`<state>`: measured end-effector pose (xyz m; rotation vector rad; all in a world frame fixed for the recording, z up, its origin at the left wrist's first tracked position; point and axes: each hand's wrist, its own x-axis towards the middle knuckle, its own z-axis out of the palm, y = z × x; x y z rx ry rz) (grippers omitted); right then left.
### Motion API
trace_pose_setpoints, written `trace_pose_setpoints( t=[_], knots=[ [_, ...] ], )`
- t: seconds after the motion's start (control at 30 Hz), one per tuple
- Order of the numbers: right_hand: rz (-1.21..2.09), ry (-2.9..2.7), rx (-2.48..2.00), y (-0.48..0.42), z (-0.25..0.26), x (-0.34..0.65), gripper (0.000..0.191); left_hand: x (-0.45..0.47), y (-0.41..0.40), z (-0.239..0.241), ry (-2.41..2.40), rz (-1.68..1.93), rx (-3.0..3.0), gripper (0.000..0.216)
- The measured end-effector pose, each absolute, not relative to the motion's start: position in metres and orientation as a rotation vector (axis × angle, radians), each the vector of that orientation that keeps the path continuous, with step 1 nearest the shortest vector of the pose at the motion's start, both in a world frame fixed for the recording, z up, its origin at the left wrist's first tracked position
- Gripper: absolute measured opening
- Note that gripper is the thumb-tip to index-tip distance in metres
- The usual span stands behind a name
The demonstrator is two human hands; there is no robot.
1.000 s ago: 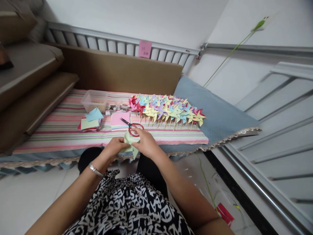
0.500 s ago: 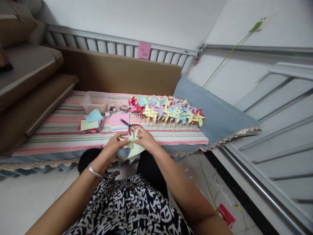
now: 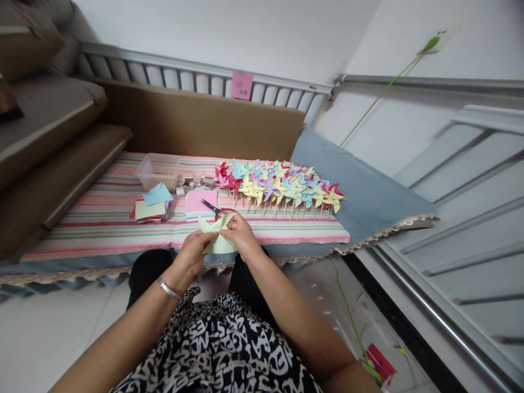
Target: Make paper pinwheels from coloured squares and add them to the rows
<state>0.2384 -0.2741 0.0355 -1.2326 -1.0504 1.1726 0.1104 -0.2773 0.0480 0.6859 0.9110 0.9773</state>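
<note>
Between my hands is a pale green paper pinwheel (image 3: 221, 245), partly folded, with corners bent toward its middle. My left hand (image 3: 195, 248) pinches it from the left, the thumb at the centre. From the right, my right hand (image 3: 241, 236) grips it with thumb and fingers closed on the folds. Just beyond lies a pair of scissors (image 3: 212, 206), its red handles partly hidden behind the paper. Pink paper squares (image 3: 201, 201) rest beside the blades. Finished pinwheels (image 3: 282, 183) on sticks, in several colours, lie in rows to the right.
A clear plastic box (image 3: 158, 170) stands at the back left, with small metal pieces (image 3: 196, 181) beside it. Coloured paper squares (image 3: 152, 208) are stacked in front. All lie on a striped cloth (image 3: 94, 218). Brown cushions (image 3: 49, 120) pile up at left; a white radiator (image 3: 180, 76) runs behind.
The pinwheel paper has been turned in my fingers, and another corner is folded inward. My left hand has shifted slightly right and down. The other things stay where they were.
</note>
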Motion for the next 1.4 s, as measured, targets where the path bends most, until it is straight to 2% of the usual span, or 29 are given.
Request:
trace_pose_setpoints(
  t=[0.23,0.3,0.47,0.6,0.7,0.87,1.4],
  knots=[
    [1.171,-1.121,-1.227,-0.259,0.035,0.231,0.06,0.094,-0.243,0.05,1.01,1.034,0.693,0.025],
    [1.029,-1.211,-1.271,-0.247,0.033,0.228,0.058,0.087,-0.222,0.047,1.044,1.076,0.683,0.023],
    [0.443,-1.525,-1.24,-0.202,0.03,0.224,0.044,0.072,-0.155,0.035,1.096,1.162,0.654,0.026],
    [0.219,-1.689,-1.174,-0.15,0.031,0.226,0.031,0.073,-0.097,0.026,1.088,1.171,0.63,0.027],
    [0.225,-1.737,-1.193,-0.11,0.026,0.228,0.026,0.075,-0.06,0.02,1.062,1.164,0.611,0.027],
    [0.324,-1.723,-1.214,-0.067,0.006,0.229,0.028,0.068,-0.024,0.009,1.033,1.105,0.552,0.024],
    [0.726,-1.644,-1.228,-0.047,-0.03,0.221,0.029,0.065,0.003,-0.021,1.092,1.023,0.49,0.022]
  ],
)
